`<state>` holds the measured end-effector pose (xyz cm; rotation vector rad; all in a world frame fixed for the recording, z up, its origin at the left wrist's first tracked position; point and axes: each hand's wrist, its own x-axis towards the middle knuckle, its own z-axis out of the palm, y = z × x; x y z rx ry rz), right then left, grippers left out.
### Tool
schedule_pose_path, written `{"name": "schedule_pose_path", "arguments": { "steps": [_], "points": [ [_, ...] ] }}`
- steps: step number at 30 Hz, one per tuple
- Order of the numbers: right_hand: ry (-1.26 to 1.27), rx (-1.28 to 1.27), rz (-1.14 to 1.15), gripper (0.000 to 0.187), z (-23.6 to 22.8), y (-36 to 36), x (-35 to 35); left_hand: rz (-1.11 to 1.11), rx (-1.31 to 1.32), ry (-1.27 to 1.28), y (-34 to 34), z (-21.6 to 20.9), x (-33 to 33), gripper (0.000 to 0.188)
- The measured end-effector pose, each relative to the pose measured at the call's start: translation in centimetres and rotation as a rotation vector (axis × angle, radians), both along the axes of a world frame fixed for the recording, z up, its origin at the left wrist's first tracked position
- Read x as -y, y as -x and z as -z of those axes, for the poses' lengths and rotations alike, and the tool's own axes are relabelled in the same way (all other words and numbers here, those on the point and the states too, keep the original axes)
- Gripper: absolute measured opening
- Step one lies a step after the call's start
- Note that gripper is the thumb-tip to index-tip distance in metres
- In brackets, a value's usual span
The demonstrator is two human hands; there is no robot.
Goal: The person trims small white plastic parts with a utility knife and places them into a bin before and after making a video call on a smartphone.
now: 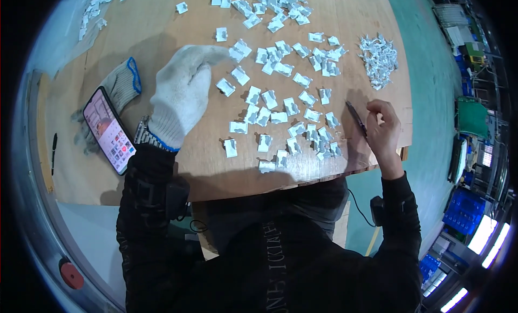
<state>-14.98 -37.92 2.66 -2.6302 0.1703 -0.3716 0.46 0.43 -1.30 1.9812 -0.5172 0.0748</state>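
Now my left hand [183, 92], in its white glove, stretches out over the board [162, 22], fingers extended and closing on a small white part [239, 50] at the near edge of the scatter; the fingertips touch it, but I cannot tell if it is pinched yet. My right hand [382, 131] is bare and curled shut around a thin dark tool [356, 119], its tip angled up and left, resting just beside the right end of the parts laid out before me. Those white pieces [280, 119] lie spread across the middle of the board, with a thicker drift at the far edge and a tight heap of trimmings [379, 59] off to the right. A phone [109, 131] with its screen lit sits at my left, just beside a spare glove [123, 84]. I judge this to be the fetching step: one part picked for working. The next move calls for a firm pinch and bringing the part across to meet the tool's tip.
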Motion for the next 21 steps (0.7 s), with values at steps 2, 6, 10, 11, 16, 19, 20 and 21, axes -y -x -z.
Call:
{"name": "schedule_pose_path", "arguments": {
  "steps": [2, 6, 10, 11, 16, 19, 20, 21],
  "points": [
    [-0.024, -0.001, 0.025, 0.014, 0.7, 0.3, -0.1, -0.007, 0.013, 0.012, 0.0, 0.1, -0.4, 0.028],
    [-0.064, 0.033, -0.009, 0.015, 0.4, 0.1, -0.9, -0.005, 0.005, 0.008, 0.2, -0.4, 0.1, 0.027],
    [-0.176, 0.020, -0.171, 0.018, -0.8, -3.1, -5.5, -0.004, 0.004, 0.013, 0.3, -0.1, 0.2, 0.026],
    [-0.108, 0.019, -0.210, 0.019, -1.0, -4.1, -6.7, -0.003, -0.036, 0.065, 0.4, -0.1, 0.1, 0.026],
    [0.123, -0.091, -0.296, 0.023, 0.0, -7.9, -9.7, -0.070, -0.105, 0.210, 0.4, -0.8, 0.0, 0.026],
    [0.150, -0.051, -0.318, 0.022, -0.4, -8.3, -10.0, -0.128, -0.028, 0.207, 0.9, -2.1, -0.2, 0.027],
    [0.167, -0.030, -0.325, 0.022, -0.6, -8.5, -10.0, -0.140, 0.045, 0.192, 1.0, -2.7, 0.1, 0.028],
    [0.172, -0.024, -0.326, 0.022, -0.8, -8.4, -10.2, -0.151, 0.118, 0.178, 1.3, -3.6, 0.5, 0.029]
  ]
}}
